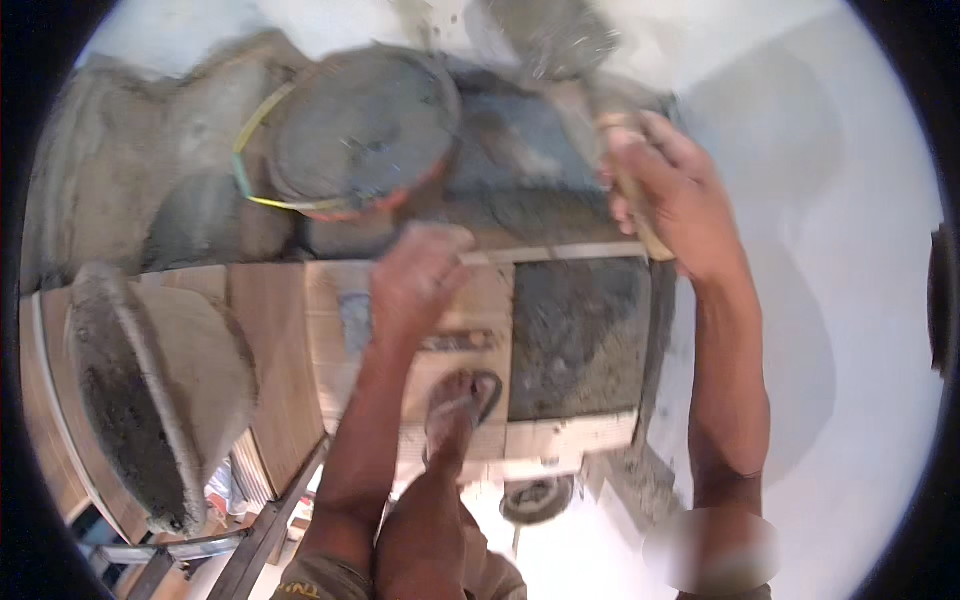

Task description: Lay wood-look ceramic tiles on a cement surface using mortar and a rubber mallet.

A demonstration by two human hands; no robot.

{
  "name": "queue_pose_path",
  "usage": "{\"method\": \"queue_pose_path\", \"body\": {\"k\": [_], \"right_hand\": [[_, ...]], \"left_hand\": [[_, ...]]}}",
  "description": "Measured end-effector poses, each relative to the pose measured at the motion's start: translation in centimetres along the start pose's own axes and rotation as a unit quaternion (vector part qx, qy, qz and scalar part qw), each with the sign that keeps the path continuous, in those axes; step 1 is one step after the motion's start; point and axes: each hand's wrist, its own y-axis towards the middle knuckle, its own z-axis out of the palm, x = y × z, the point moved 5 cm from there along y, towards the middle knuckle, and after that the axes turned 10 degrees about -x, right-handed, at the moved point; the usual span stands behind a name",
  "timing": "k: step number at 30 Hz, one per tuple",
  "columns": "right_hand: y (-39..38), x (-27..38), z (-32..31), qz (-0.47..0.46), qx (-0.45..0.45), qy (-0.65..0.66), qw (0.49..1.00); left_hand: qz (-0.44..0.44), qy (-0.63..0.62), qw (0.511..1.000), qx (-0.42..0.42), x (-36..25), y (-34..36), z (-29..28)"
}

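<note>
My right hand (675, 195) grips a wooden-handled tool (652, 243), apparently a trowel, held upright at the wall side; its far end is blurred near a grey, shiny mass (545, 35) at the top. My left hand (420, 280) is motion-blurred over the pale edge of a step, below a round bucket of wet grey mortar (355, 135) with an orange rim and yellow handle; whether its fingers hold anything is unclear. Wet grey mortar (520, 145) coats the surface right of the bucket. A darker grey square patch (575, 335) lies below it, between my arms.
A mortar-crusted tub (210, 370) stands at the left on wood-look panels (270, 370), above metal bars (190, 548). My sandaled foot (455, 405) is on tan tiles (340, 390). A white wall (850, 300) runs along the right. A round dark object (535, 500) is far below.
</note>
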Motion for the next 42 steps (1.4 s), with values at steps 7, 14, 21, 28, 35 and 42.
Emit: {"method": "queue_pose_path", "body": {"k": [7, 14, 21, 28, 35, 42], "right_hand": [[-20.5, -16.2, -10.0, -0.036, -0.147, -0.006, 0.988], [-35.1, -28.3, -4.6, 0.139, 0.006, -0.323, 0.936], [-34.9, -30.0, 1.1, 0.091, 0.115, -0.456, 0.878], [-32.5, -29.7, 0.4, 0.034, 0.181, -0.540, 0.821], [-30.1, -28.2, -3.9, 0.036, 0.163, -0.620, 0.767], [-28.8, -28.5, -7.9, 0.062, 0.141, -0.698, 0.699]], "left_hand": [[-0.019, -0.028, 0.999, -0.043, -0.3, 4.5, 0.5], [-0.027, -0.090, 0.993, -0.075, -0.7, 3.4, 0.4], [-0.007, -0.082, 0.994, -0.075, -0.8, 2.0, 0.5], [-0.027, -0.100, 0.992, -0.072, -0.7, 1.9, 0.6], [-0.047, -0.128, 0.987, -0.086, -0.4, 2.3, 0.4], [-0.048, -0.115, 0.990, -0.071, -0.3, 2.7, 0.3]]}}
